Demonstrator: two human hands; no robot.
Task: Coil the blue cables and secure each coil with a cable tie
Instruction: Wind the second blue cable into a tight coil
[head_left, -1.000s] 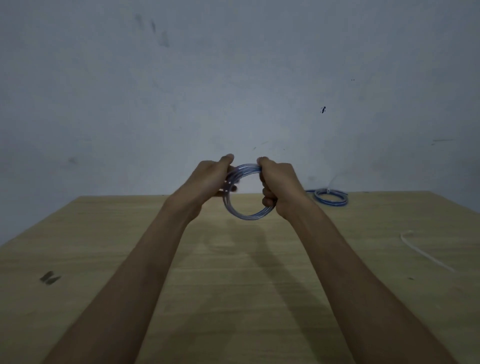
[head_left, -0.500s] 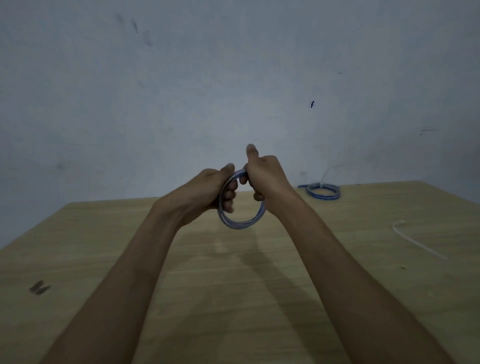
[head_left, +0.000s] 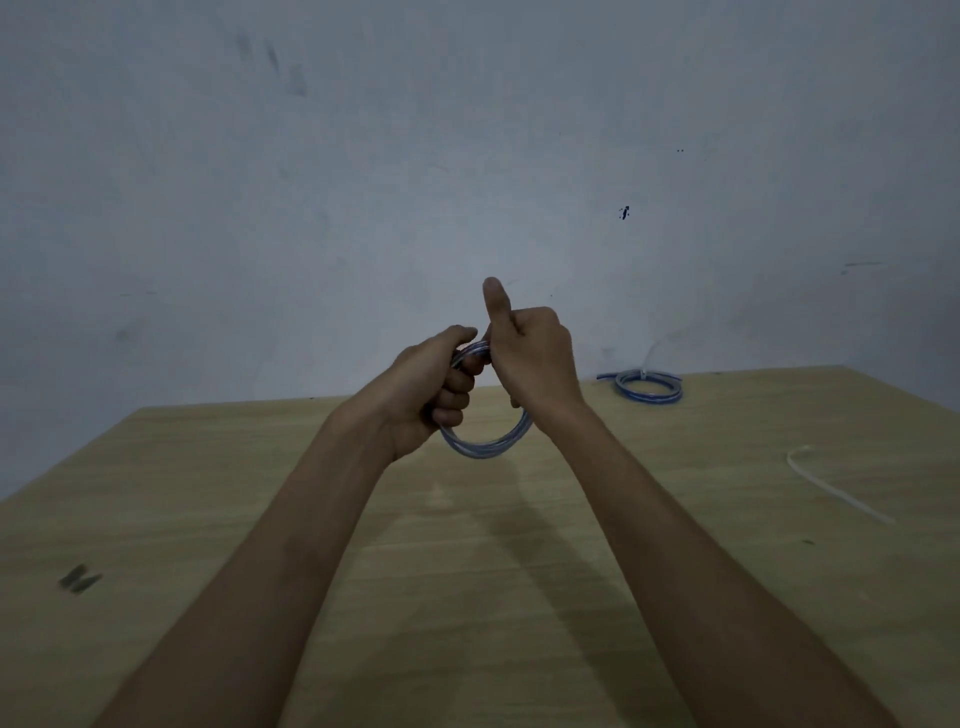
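A small coil of blue cable (head_left: 485, 446) hangs in the air above the far middle of the wooden table (head_left: 208, 519). My left hand (head_left: 431, 395) grips the coil's left side with curled fingers. On the coil's upper right side, my right hand (head_left: 530, 353) holds it with the fingers wrapped round and the thumb sticking straight up. A second blue coil (head_left: 648, 387), bound with a white tie, lies on the table at the far right edge. A loose white cable tie (head_left: 831, 488) lies on the table to the right.
A grey wall (head_left: 467, 156) rises right behind the table's far edge. A dark mark (head_left: 78, 578) sits on the table surface at the left.
Both hands have come closer together on the coil. My right thumb has lifted off the coil and points up. The coil looks narrower between the hands.
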